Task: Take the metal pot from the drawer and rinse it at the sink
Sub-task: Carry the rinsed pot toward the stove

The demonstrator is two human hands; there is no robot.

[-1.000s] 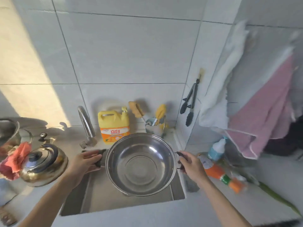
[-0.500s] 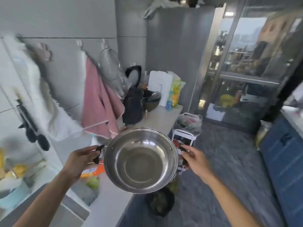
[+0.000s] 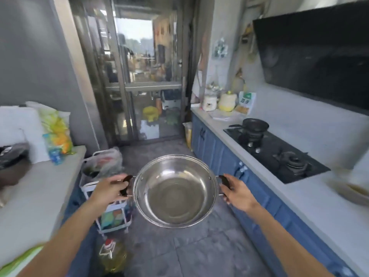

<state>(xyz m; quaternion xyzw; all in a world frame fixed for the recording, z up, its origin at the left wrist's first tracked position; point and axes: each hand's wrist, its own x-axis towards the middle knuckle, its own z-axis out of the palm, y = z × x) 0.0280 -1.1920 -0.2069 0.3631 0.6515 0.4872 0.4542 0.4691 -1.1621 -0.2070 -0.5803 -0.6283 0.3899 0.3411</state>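
The metal pot [image 3: 175, 192] is a wide shiny steel pan with two black side handles, held level in mid-air over the grey floor in the middle of the view. My left hand [image 3: 108, 189] is closed around its left handle. My right hand [image 3: 236, 191] grips the right handle. The pot's inside looks empty. The sink and the drawer are out of view.
Blue cabinets [image 3: 225, 156] with a white counter [image 3: 311, 198] run along the right, holding a black gas hob [image 3: 279, 154] with a small dark pan [image 3: 255, 124]. A white counter [image 3: 36, 188] is on the left. A white trolley [image 3: 111, 208], a plastic bag [image 3: 105, 160] and an oil bottle [image 3: 112, 256] stand on the floor. Glass doors [image 3: 143, 76] lie ahead.
The view has swung right from the sink, past the hanging towels, to the kitchen aisle and hob. The pot stays held by both handles in front of me.
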